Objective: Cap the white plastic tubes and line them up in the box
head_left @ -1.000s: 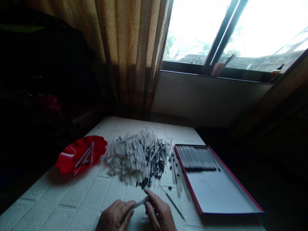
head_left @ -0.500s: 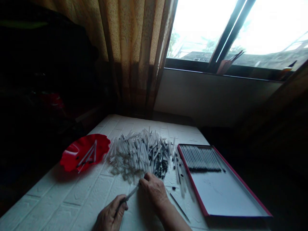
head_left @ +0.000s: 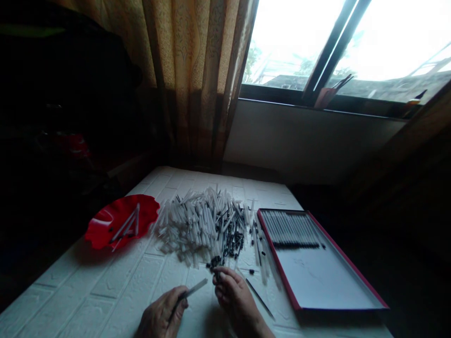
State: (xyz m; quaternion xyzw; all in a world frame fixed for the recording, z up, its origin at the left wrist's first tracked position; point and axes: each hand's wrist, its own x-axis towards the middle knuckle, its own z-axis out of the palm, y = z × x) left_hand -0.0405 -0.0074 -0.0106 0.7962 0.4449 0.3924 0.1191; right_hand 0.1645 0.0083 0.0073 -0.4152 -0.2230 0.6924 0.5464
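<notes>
My left hand (head_left: 164, 312) is closed around a pen (head_left: 194, 289), a clear tube with a dark refill running back into the palm. The tube points up and to the right, towards my other hand. My right hand (head_left: 234, 295) has its thumb and fingertips pinched at a small black cap (head_left: 217, 277), partly covered by the fingers. Just beyond these fingertips lies a small cluster of black caps (head_left: 214, 262). Behind it spreads a big heap of clear pen barrels (head_left: 199, 220), with dark refills and more caps mixed in on its right side.
A red wavy-edged bowl (head_left: 100, 218) holding a few pen pieces stands on the left of the white brick-patterned table (head_left: 116, 288). On the right is a shallow pink-edged box (head_left: 331, 281) with a row of pens (head_left: 291, 230). A dark refill (head_left: 259, 298) lies between box and right hand.
My right hand has drawn back from the end of the tube and now pinches a black cap. Black caps once behind it are uncovered. My left hand keeps its hold on the pen.
</notes>
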